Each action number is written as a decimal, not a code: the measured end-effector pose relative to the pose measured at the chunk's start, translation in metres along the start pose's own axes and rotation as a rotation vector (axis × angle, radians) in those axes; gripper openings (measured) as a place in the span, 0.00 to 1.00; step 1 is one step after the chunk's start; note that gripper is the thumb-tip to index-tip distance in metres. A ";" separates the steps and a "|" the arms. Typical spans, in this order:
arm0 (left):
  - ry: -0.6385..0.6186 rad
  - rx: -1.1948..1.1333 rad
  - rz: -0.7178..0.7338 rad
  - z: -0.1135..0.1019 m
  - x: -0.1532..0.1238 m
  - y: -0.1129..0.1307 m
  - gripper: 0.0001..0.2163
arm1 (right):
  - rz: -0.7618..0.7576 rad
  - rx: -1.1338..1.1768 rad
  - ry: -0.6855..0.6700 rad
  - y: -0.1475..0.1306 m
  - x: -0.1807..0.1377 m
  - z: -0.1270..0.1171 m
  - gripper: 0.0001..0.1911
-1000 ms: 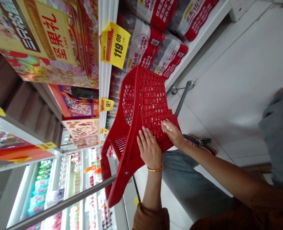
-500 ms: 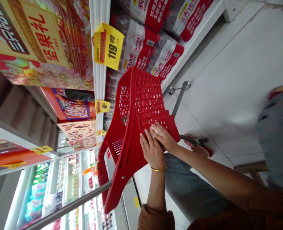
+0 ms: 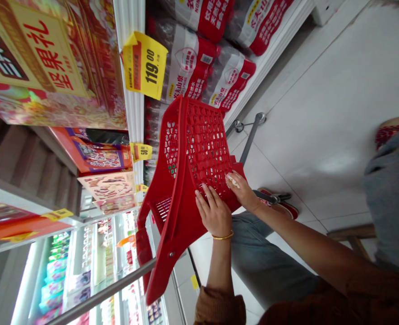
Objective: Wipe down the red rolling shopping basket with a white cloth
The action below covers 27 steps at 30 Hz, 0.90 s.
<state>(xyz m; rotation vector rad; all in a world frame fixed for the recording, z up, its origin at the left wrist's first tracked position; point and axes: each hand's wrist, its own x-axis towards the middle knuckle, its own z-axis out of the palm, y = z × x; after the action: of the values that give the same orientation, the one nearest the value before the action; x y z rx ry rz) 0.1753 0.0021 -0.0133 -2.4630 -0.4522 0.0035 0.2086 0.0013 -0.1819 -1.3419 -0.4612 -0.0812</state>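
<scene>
Left hand (image 3: 216,217) with straight fingers on the red cart (image 3: 186,212), right hand (image 3: 245,194) with bent fingers around a white piece (image 3: 233,182).

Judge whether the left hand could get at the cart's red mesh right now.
Likely yes: the left hand has its fingers at the edge of the red mesh, with nothing visible between them.

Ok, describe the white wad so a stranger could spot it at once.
Start at the red shopping cart beside the shelved bottle packs. Of the two hands at its side, take the right hand, the one without the gold bracelet. The white wad is in its grasp: a small crumpled lump, unlike the pale gaps showing through the cart's mesh.
</scene>
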 end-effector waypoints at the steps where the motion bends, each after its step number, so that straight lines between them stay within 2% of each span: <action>1: 0.003 -0.004 0.000 0.000 0.000 0.000 0.23 | 0.021 0.006 0.005 0.004 -0.003 -0.001 0.20; 6: 0.003 -0.037 -0.009 0.001 0.000 -0.001 0.22 | 0.195 0.037 0.051 0.020 -0.016 -0.008 0.20; 9: -0.001 -0.026 -0.008 0.002 0.000 -0.001 0.22 | 0.245 0.060 0.081 0.013 -0.015 -0.009 0.21; 11: -0.002 -0.010 -0.008 0.002 0.000 -0.001 0.23 | 0.229 0.095 0.075 -0.002 -0.006 -0.008 0.21; 15: 0.009 0.010 -0.018 0.002 0.001 -0.001 0.23 | 0.064 0.196 -0.021 -0.040 0.022 -0.003 0.22; 18: 0.025 0.003 -0.019 0.002 0.001 -0.001 0.23 | -0.014 0.185 -0.090 -0.052 0.035 -0.001 0.22; 22: 0.035 -0.009 -0.021 0.001 0.001 -0.001 0.23 | -0.085 0.152 -0.114 -0.038 0.030 -0.002 0.22; 27: -0.006 -0.030 -0.041 0.002 0.001 0.000 0.23 | 0.012 0.057 -0.015 -0.012 0.011 -0.002 0.22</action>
<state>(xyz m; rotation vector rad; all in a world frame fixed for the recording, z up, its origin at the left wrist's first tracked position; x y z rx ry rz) 0.1761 0.0038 -0.0145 -2.4832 -0.5085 -0.0130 0.2152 -0.0010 -0.1674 -1.2895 -0.4653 -0.0478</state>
